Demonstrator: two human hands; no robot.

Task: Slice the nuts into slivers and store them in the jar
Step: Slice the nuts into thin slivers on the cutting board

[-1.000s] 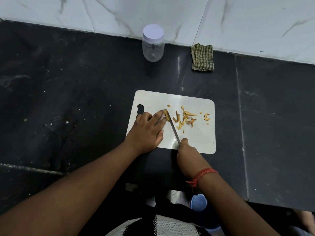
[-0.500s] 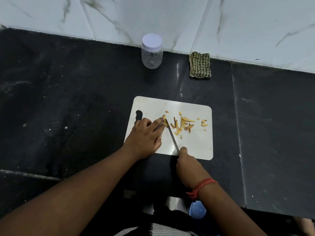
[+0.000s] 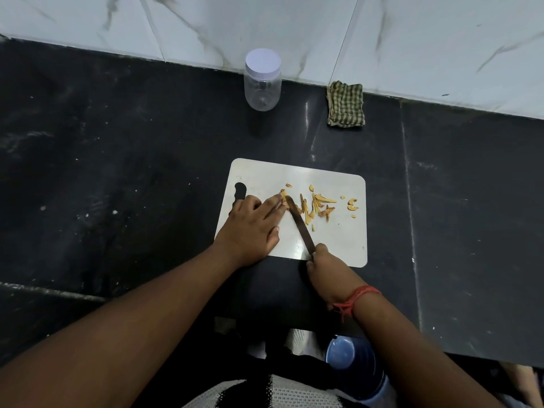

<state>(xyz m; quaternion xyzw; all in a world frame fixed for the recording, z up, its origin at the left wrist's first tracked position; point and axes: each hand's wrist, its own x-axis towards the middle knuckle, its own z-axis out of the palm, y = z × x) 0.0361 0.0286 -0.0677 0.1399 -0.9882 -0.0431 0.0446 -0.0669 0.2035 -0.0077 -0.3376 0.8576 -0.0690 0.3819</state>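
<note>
At centre frame the left hand [image 3: 250,228] lay flat on the cutting board [image 3: 344,240], fingers extended and pinning a nut [image 3: 283,193]. The knife [image 3: 298,223], gripped by the right hand [image 3: 326,270], had edged closer to those fingertips than a second earlier, so slicing continued. Slivers [image 3: 316,206] lay right of it; the lidded jar [image 3: 262,79] waited at upper centre.

A dark, glossy stone counter [image 3: 117,172] meets a white marble-veined tiled wall [image 3: 294,28] under dim light.

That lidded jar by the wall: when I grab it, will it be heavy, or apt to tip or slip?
The jar looks clear and empty, so probably light. It stands upright and narrow under its white lid, so a sideways push may tip it. Its smooth wall looks like plastic, likely a bit slippery.
</note>
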